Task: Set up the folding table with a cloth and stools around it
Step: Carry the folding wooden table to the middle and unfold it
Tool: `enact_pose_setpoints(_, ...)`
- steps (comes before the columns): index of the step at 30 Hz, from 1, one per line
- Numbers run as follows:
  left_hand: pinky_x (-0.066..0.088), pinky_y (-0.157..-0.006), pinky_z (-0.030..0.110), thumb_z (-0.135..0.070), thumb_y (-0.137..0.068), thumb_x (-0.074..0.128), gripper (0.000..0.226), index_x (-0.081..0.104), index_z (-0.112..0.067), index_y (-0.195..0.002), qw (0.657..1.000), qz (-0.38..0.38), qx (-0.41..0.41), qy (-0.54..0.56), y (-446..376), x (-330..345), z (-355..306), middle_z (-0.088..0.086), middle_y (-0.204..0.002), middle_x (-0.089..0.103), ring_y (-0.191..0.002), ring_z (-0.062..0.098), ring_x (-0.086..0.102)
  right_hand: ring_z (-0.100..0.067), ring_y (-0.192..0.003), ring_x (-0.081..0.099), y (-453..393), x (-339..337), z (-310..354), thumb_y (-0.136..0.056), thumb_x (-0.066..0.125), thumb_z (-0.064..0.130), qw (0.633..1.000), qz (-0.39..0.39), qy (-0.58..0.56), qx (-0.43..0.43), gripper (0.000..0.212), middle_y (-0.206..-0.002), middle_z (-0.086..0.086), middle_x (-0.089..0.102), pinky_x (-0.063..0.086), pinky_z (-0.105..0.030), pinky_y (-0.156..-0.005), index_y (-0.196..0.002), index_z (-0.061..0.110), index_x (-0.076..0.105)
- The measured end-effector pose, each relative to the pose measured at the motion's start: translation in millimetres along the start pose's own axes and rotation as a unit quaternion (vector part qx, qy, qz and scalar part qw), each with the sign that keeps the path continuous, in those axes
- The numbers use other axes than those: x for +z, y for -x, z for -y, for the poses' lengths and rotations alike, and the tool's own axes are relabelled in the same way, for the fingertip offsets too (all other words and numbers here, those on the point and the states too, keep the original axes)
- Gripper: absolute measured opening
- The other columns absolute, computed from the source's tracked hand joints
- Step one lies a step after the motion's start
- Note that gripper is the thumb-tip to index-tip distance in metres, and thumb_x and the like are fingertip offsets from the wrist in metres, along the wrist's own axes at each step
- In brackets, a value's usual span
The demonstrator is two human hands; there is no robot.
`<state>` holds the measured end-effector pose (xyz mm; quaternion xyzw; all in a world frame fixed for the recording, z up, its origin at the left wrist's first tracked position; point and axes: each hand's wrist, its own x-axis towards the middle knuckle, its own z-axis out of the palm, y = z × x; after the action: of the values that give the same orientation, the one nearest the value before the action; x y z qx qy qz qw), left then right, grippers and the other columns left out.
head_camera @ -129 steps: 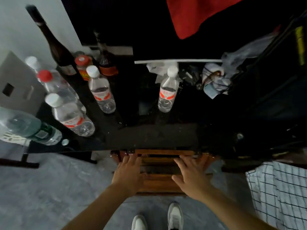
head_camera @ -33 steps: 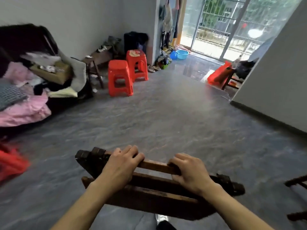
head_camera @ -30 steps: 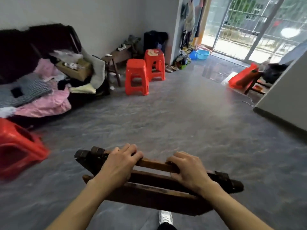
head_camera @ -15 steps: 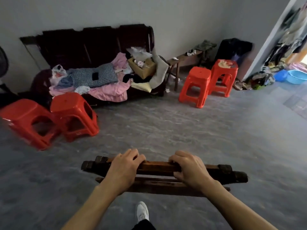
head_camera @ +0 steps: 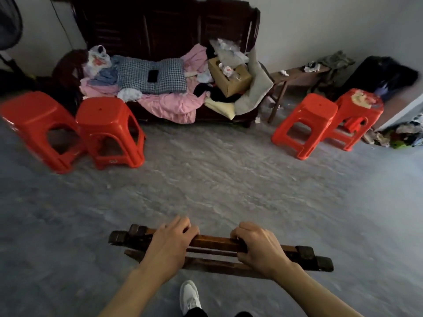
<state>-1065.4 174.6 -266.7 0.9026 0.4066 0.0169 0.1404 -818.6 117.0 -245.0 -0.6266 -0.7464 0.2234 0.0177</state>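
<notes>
Folded wooden table (head_camera: 212, 242), six o'clock: left hand (head_camera: 170, 244) and right hand (head_camera: 259, 247), each grip curled round top rail. Red stools (head_camera: 109, 131), ten and two o'clock.

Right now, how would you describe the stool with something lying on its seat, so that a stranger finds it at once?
Look along the back wall, right of the dark wooden sofa. Two red stools stand there side by side; take the farther right stool. Only it has a pale scrap on its seat; its neighbour has a bare one.

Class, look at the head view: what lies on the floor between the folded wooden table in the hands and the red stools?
Only bare grey floor separates the folded table from the red stools, as the head view shows.
</notes>
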Motion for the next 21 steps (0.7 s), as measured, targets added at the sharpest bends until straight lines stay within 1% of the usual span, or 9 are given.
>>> enact_pose_setpoints(2,0.044,-0.056,0.029,-0.007,-0.052,0.073,0.053,0.051,-0.033,-0.091,1.0,0.001,-0.015,0.001,-16,5,12,-0.01,-0.089,0.045,-0.075,0.011,0.048,-0.009,-0.092,0.05,-23,4,-10,-0.08,0.063,0.028,1.0,0.009,-0.002,-0.007,0.026,-0.096,0.017,0.046,0.034,-0.021,-0.066,-0.104,0.032,0.058)
enact_pose_setpoints(4,0.044,-0.059,0.03,-0.008,-0.053,0.072,0.051,0.053,-0.033,-0.093,1.0,0.004,-0.023,-0.004,-35,11,23,-0.01,-0.091,0.047,-0.08,0.013,0.052,-0.009,-0.09,0.051,-46,6,-23,-0.077,0.064,0.028,1.0,0.008,-0.01,-0.01,0.025,-0.092,0.019,0.042,0.032,-0.021,-0.065,-0.101,0.032,0.057)
enact_pose_setpoints(7,0.042,-0.06,0.03,-0.01,-0.055,0.072,0.048,0.054,-0.032,-0.094,0.999,-0.003,-0.035,-0.007,-66,25,45,-0.009,-0.092,0.048,-0.084,0.014,0.053,-0.008,-0.087,0.051,-88,15,-45,-0.077,0.063,0.03,0.999,0.008,-0.021,-0.028,0.022,-0.089,0.02,0.042,0.034,-0.019,-0.063,-0.097,0.033,0.057)
enact_pose_setpoints(10,0.041,-0.06,0.03,-0.01,-0.053,0.075,0.049,0.056,-0.031,-0.093,0.998,0.002,-0.065,0.005,-92,45,66,-0.008,-0.091,0.048,-0.081,0.015,0.054,-0.009,-0.084,0.051,-129,37,-68,-0.075,0.066,0.031,0.998,0.01,-0.03,-0.052,0.023,-0.09,0.018,0.046,0.03,-0.014,-0.059,-0.097,0.031,0.057)
enact_pose_setpoints(14,0.032,-0.063,0.03,-0.003,-0.042,0.076,0.059,0.056,-0.03,-0.09,0.995,0.004,-0.099,0.004,-109,85,86,-0.007,-0.09,0.05,-0.081,0.017,0.055,-0.01,-0.079,0.054,-169,76,-91,-0.071,0.073,0.031,0.996,0.034,-0.048,-0.067,0.029,-0.09,0.015,0.05,0.045,-0.026,-0.061,-0.093,0.032,0.054)
enact_pose_setpoints(15,0.033,-0.064,0.031,-0.003,-0.043,0.075,0.058,0.056,-0.03,-0.091,0.994,-0.006,-0.107,0.005,-116,95,95,-0.007,-0.091,0.05,-0.082,0.017,0.055,-0.009,-0.077,0.053,-183,83,-96,-0.07,0.074,0.03,0.996,0.031,-0.052,-0.07,0.03,-0.088,0.016,0.049,0.045,-0.025,-0.06,-0.092,0.032,0.054)
enact_pose_setpoints(18,0.04,-0.066,0.033,-0.005,-0.053,0.073,0.05,0.057,-0.029,-0.093,0.991,-0.05,-0.125,0.018,-143,119,126,-0.007,-0.093,0.05,-0.087,0.019,0.054,-0.001,-0.073,0.044,-230,101,-113,-0.071,0.077,0.034,0.994,0.013,-0.058,-0.092,0.03,-0.085,0.02,0.042,0.035,-0.015,-0.058,-0.089,0.033,0.053)
enact_pose_setpoints(19,0.042,-0.067,0.035,-0.004,-0.055,0.072,0.048,0.058,-0.029,-0.093,0.99,-0.057,-0.131,0.017,-151,127,135,-0.007,-0.093,0.051,-0.087,0.019,0.055,0.0,-0.073,0.042,-244,107,-119,-0.072,0.077,0.036,0.994,0.011,-0.054,-0.097,0.03,-0.086,0.02,0.042,0.036,-0.016,-0.059,-0.09,0.034,0.053)
enact_pose_setpoints(21,0.044,-0.067,0.037,-0.004,-0.059,0.068,0.042,0.058,-0.028,-0.093,0.988,-0.063,-0.137,0.015,-165,142,153,-0.007,-0.093,0.051,-0.087,0.02,0.054,-0.003,-0.074,0.045,-271,121,-128,-0.072,0.078,0.037,0.993,0.003,-0.055,-0.105,0.031,-0.086,0.018,0.045,0.043,-0.023,-0.06,-0.089,0.035,0.052)
